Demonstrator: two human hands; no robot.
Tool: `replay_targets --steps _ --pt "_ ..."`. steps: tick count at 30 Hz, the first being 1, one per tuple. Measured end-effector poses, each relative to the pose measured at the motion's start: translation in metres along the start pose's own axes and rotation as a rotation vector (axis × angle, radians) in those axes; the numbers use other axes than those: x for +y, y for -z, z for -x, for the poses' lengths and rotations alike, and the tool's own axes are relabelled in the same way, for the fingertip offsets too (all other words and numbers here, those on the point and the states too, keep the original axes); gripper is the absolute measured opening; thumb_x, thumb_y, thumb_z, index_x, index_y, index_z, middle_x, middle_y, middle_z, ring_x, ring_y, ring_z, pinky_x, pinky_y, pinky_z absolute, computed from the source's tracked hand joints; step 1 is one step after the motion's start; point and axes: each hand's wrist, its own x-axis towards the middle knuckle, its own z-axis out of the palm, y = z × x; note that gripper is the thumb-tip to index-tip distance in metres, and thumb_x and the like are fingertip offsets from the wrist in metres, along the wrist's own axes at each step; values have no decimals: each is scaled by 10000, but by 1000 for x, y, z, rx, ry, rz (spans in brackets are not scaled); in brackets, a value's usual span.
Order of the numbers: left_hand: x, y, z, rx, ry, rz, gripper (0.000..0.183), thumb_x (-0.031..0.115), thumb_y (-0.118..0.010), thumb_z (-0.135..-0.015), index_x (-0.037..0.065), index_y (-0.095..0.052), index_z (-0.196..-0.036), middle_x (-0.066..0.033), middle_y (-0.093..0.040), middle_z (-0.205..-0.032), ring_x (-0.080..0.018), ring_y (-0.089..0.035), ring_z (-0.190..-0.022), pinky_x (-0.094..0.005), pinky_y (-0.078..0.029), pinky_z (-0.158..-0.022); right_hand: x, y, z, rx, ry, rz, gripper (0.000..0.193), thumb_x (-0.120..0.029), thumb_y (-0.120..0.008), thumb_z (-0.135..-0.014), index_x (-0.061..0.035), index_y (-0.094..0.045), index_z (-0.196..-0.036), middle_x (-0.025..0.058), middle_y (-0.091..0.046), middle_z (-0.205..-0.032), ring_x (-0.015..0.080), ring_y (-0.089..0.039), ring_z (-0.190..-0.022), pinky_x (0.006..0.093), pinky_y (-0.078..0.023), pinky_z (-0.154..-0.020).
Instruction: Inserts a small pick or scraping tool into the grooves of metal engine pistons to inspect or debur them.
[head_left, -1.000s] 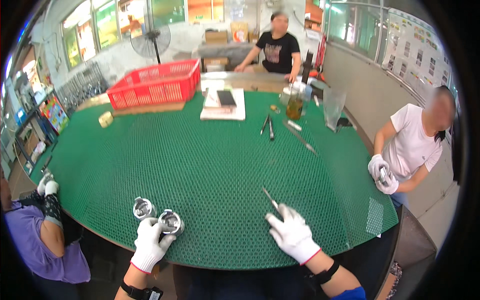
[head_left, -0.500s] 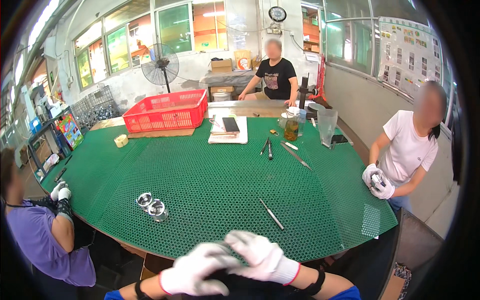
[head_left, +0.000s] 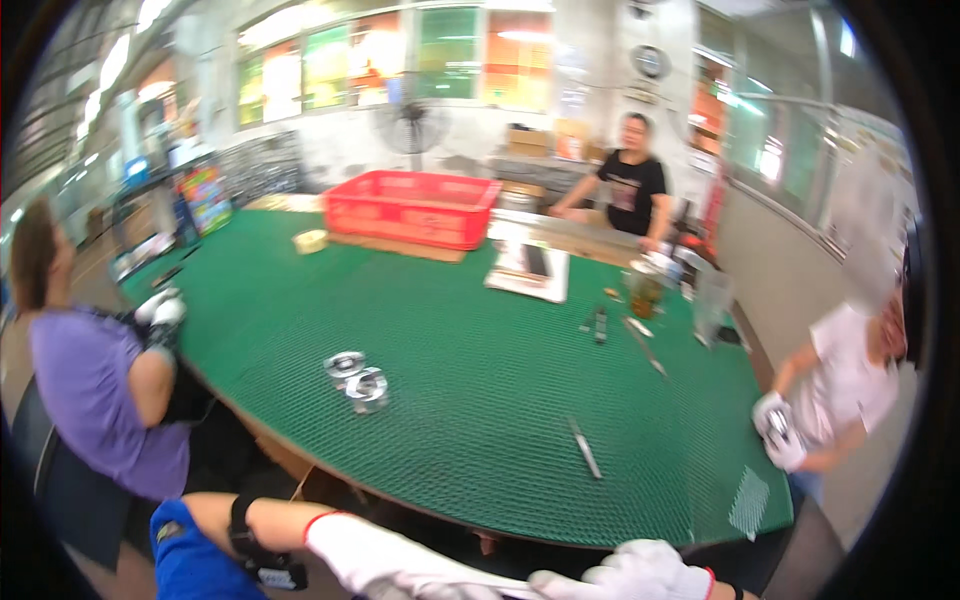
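My left hand (head_left: 400, 565), in a white knit glove with a red cuff edge, reaches in at the lower edge; its fingers are cut off and blurred. My right hand (head_left: 635, 575), also white-gloved, is beside it with its fingers curled closed. They pinch the end of the left glove, which looks stretched thin between the hands. Beyond them, on the green mat (head_left: 480, 400), two shiny round metal parts (head_left: 367, 390) stand touching at the left. A slim pen-like metal tool (head_left: 586, 450) lies nearer my right hand.
A red plastic crate (head_left: 410, 210) stands on the far side, with a tape roll (head_left: 310, 241) beside it. Papers with a phone (head_left: 530, 265), a jar (head_left: 645, 290) and a file (head_left: 645, 347) lie farther right. Three people sit around the table; the right one holds a metal part (head_left: 778, 422).
The view has swung left, so the table's things sit farther right and lower. My hands have gone down to the lower edge, with the left glove now stretched toward my right fingers.
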Motion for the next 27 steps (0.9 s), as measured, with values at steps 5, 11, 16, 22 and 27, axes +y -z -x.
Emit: replay_targets --steps 5,11,16,22,27 --pt "-17 2 112 522 629 177 550 271 -602 -1011 -12 -452 -1457 -146 -440 -1492 -227 -488 -1323 -377 -414 -1110 28 9 39 -43 -500 -168 153 -211 -592 -918 -135 -724 -899 45 -556 -527 177 -520 -417 342 -402 -428" --pt "-18 5 69 783 689 -498 777 283 -722 -927 45 -311 -1542 -210 -413 -1395 -309 -464 -1309 -389 -472 -1055 37 -2 -19 -124 -641 -596 227 -194 -562 -990 -27 -694 -912 156 -687 -795 268 -645 -623 401 -512 -563" --pt "-66 23 -10 565 244 -947 918 205 -760 -784 -17 -258 -1520 -231 -574 -1252 -376 -571 -1133 -480 -418 -995 33 -56 -64 205 246 -267 222 -76 -668 -885 -123 -705 -1098 148 -664 -914 345 -662 -769 415 -535 -624" --pt "-80 11 8 586 354 -1114 242 204 -606 -859 39 -519 -1014 -85 -619 -723 -305 -630 -751 -394 -426 -867 39 -69 -74 202 365 -510 255 -94 -682 -895 -99 -689 -1150 166 -621 -908 350 -619 -773 404 -508 -635" --pt "-52 1 18 345 451 -1184 167 221 -556 -878 61 -507 -877 -59 -590 -675 -291 -615 -712 -406 -427 -750 66 -44 -37 -447 100 -1124 462 -55 -496 -1004 -142 -448 -1456 180 -498 -1409 353 -557 -1204 443 -522 -896"
